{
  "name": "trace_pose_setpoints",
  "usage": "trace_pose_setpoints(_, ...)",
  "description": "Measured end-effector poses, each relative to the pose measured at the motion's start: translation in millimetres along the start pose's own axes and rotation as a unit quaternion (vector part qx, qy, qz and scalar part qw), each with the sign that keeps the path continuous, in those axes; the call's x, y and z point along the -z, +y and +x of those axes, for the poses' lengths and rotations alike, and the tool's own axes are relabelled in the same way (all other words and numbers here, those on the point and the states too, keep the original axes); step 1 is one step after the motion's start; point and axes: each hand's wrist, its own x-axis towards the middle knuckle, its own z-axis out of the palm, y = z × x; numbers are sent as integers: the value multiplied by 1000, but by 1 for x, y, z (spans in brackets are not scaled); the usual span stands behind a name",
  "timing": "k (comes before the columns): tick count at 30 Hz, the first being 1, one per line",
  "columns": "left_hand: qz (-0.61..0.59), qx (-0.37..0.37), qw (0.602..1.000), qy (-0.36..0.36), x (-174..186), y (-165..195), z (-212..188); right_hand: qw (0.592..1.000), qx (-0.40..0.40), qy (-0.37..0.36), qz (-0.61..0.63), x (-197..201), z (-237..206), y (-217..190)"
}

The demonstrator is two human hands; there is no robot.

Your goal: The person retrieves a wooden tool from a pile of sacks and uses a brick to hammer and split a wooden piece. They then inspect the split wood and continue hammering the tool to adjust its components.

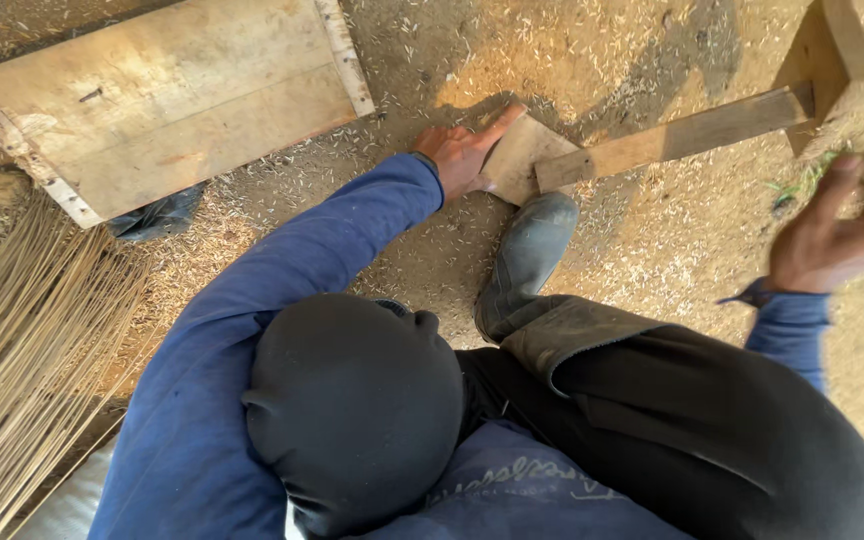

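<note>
My left hand (460, 158) reaches forward in a blue sleeve and grips the near edge of a small flat wooden piece (522, 150) lying on the chaff-strewn ground. A long wooden slat (682, 132) lies over that piece and runs up to the right. My foot in a dark shoe (527, 262) rests just below the piece. My right hand (832, 235) is raised at the right edge and blurred by motion. Something tan shows by its fingers, too smeared to identify.
A large plank panel (172, 100) lies at the upper left with a dark rag (157, 215) under its corner. A bundle of thin pale sticks (22, 370) fans out at the left. A wooden frame (837, 50) stands at the upper right.
</note>
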Motion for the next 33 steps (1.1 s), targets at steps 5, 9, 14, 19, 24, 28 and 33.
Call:
trace_pose_setpoints(5, 12, 5, 1000, 2, -6, -2, 5, 801, -477, -138, 334, -43, -46, 9)
trace_pose_setpoints(9, 1, 22, 999, -27, -12, -5, 9, 684, -397, -133, 597, -71, -14, 5)
trace_pose_setpoints(14, -8, 20, 999, -39, -12, -4, 13, 645, -250, -226, 687, -93, 40, -14)
trace_pose_setpoints(19, 16, 2, 1000, 4, -14, -4, 9, 666, -229, -164, 691, -99, 37, -43)
trace_pose_setpoints(24, -19, -10, 1000, 19, -15, -5, 4, 775, -242, 7, 584, -97, 12, -74)
trace_pose_setpoints(28, -6, -12, 1000, 15, -11, -5, 1, 817, -208, 17, 537, -103, 13, -94)
trace_pose_setpoints(33, -10, 9, 1000, 1, -10, -4, 3, 884, -163, -29, 437, -123, 34, -113)
